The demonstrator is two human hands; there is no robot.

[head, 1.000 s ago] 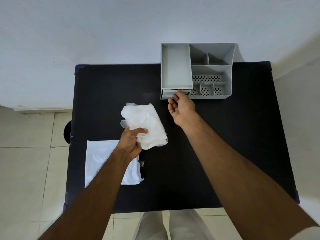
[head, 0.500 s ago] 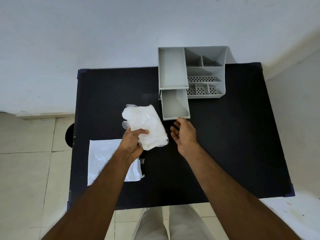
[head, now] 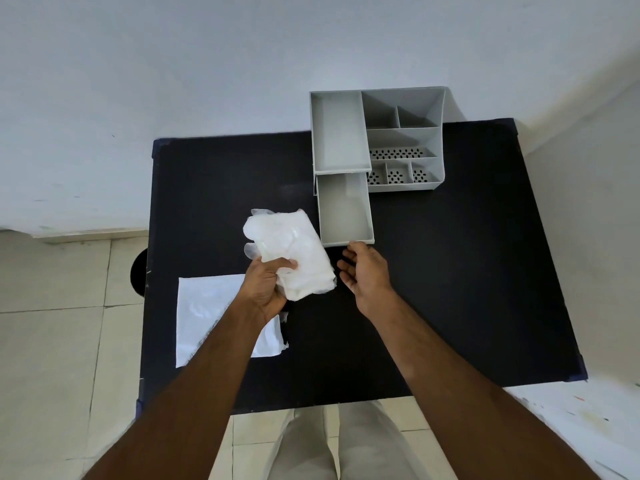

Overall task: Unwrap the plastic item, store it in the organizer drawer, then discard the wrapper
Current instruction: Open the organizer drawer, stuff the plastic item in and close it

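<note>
My left hand (head: 266, 287) grips a soft white bundle of plastic, the plastic item (head: 291, 251), and holds it just above the black table (head: 450, 271). The grey organizer (head: 405, 140) stands at the table's far edge. Its drawer (head: 344, 211) is pulled out toward me and looks empty. My right hand (head: 365, 273) hovers just in front of the drawer's front edge, fingers apart and holding nothing. A flat white wrapper (head: 207, 306) lies on the table at the left, partly hidden under my left forearm.
A white wall rises behind the table. Tiled floor shows to the left and below. A dark round object (head: 138, 275) sits on the floor beside the table's left edge. My light trousers (head: 332, 441) are at the near edge.
My right hand pulled the drawer out of the organizer toward me, then let go of it. The left hand kept hold of the plastic item and barely moved.
</note>
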